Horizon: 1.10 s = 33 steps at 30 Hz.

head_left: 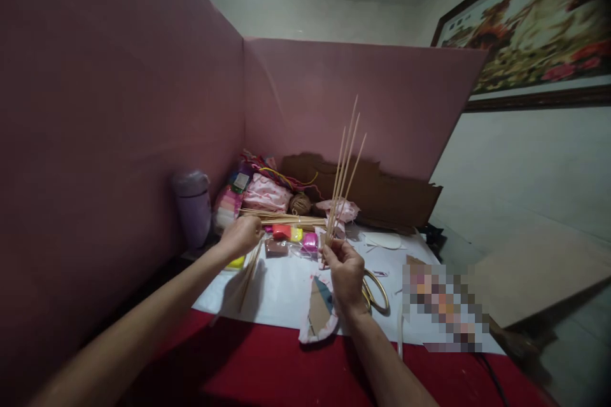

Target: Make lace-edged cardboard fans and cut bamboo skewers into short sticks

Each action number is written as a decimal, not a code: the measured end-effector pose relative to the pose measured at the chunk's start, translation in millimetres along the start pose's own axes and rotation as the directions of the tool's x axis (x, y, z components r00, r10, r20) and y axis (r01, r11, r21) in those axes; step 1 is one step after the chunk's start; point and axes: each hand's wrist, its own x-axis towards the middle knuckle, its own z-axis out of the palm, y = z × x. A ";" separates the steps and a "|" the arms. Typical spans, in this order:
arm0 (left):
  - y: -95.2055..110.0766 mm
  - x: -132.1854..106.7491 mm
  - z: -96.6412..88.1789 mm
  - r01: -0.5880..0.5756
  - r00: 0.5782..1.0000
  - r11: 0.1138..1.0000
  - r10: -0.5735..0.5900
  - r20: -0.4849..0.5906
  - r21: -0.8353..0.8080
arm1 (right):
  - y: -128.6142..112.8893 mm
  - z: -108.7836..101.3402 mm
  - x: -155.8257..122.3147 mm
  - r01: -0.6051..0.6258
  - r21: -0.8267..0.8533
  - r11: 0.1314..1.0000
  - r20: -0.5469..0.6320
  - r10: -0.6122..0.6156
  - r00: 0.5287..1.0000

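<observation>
My right hand (344, 275) is closed round the lower ends of several thin bamboo skewers (344, 168), which fan upward. My left hand (241, 235) is closed on more skewers (249, 276) that slant down toward the table's near side. Just beyond my left hand a loose pile of skewers (286, 217) lies flat on the white sheet (281, 292). Below my right hand lies a fabric-edged cardboard piece (319, 315).
A lavender cup (193, 206) stands at the left by the pink partition (119, 114). Coloured clay packets (291, 236), a twine ball (300, 203), pink fabric (265, 194) and torn cardboard (382, 194) crowd the back. Scissors (377, 289) lie right of my wrist. A red cloth (267, 369) covers the near table.
</observation>
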 end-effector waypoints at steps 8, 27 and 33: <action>-21.3 -94.9 14.6 -0.146 0.981 0.841 0.054 0.188 0.521 | -1.5 0.3 -3.3 -0.005 -0.013 1.000 0.014 0.005 1.000; -40.8 -123.2 2.2 -0.088 0.988 0.847 0.007 0.155 0.524 | -1.5 0.1 -5.1 0.012 -0.036 0.999 0.009 -0.012 1.000; -43.5 -94.2 12.7 -0.121 0.989 0.814 0.049 0.140 0.568 | -1.2 0.3 -4.0 -0.007 -0.029 1.000 0.017 0.007 1.000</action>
